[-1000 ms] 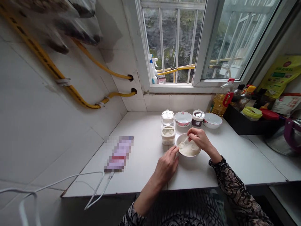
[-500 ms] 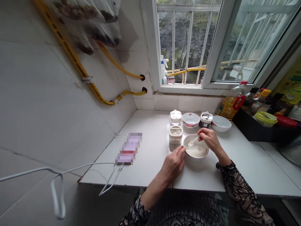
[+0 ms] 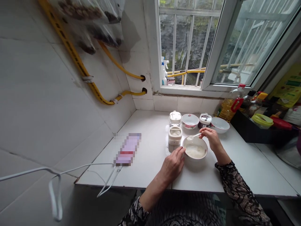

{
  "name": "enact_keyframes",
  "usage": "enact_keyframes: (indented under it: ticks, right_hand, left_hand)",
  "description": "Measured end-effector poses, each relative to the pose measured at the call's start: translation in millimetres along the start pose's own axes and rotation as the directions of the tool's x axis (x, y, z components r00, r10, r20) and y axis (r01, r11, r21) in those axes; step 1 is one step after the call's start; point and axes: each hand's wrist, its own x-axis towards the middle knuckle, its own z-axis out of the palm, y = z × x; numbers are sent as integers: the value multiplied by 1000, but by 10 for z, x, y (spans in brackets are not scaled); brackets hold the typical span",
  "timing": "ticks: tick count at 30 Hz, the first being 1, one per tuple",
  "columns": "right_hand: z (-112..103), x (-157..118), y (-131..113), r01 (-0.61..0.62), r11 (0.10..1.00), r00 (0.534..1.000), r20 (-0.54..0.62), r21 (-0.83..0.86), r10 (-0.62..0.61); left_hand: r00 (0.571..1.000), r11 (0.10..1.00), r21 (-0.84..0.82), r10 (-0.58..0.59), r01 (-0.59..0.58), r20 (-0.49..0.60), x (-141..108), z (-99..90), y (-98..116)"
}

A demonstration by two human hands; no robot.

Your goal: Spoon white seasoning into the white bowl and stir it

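A white bowl (image 3: 195,155) with pale, whitish contents stands on the white counter near its front edge. My left hand (image 3: 173,163) rests at the bowl's left side, fingertips on the rim, fingers together. Over the bowl's back rim, my right hand (image 3: 210,138) pinches the handle of a small white spoon (image 3: 191,137). The spoon is held nearly level, its head above the bowl. Just behind and left of the bowl is a square cream container (image 3: 175,139) with pale contents showing at its top.
Behind stand a clear-lidded container (image 3: 175,118), a floral bowl (image 3: 190,121), a dark jar (image 3: 205,119) and a second bowl (image 3: 220,125). An oil bottle (image 3: 231,103) and a black box (image 3: 246,128) of condiments are right. A blurred phone-like object (image 3: 129,150) lies left.
My right hand has raised the spoon from inside the bowl to above its back rim, and the spoon is now more level. My left hand has stayed at the rim.
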Motion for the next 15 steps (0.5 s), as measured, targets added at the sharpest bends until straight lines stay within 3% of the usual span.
enact_keyframes:
  ticks: [4, 8, 10, 12, 14, 15]
  right_hand:
    - [140, -54, -53, 71, 997, 996, -53, 27, -70]
    - [353, -153, -112, 293, 954, 955, -39, -68, -296]
    - [431, -197, -120, 460, 862, 884, 24, -214, -466]
    - [472, -228, -119, 636, 682, 765, 177, -361, -619]
    - [481, -248, -121, 747, 504, 649, 312, -434, -694]
    - [474, -255, -125, 768, 456, 618, 333, -450, -712]
  left_hand:
    - [1000, 1000, 16, 0, 0, -10, 2, -1, 6]
    - [1000, 1000, 16, 6, -6, -16, -1, 5, 3]
    - [1000, 1000, 12, 14, -14, -20, -1, 10, -1]
    - [1000, 1000, 11, 17, -17, -21, -2, 12, -3]
    - [1000, 1000, 18, 19, -18, -21, -3, 11, -4]
    - [1000, 1000, 23, 19, -18, -21, -4, 10, -5]
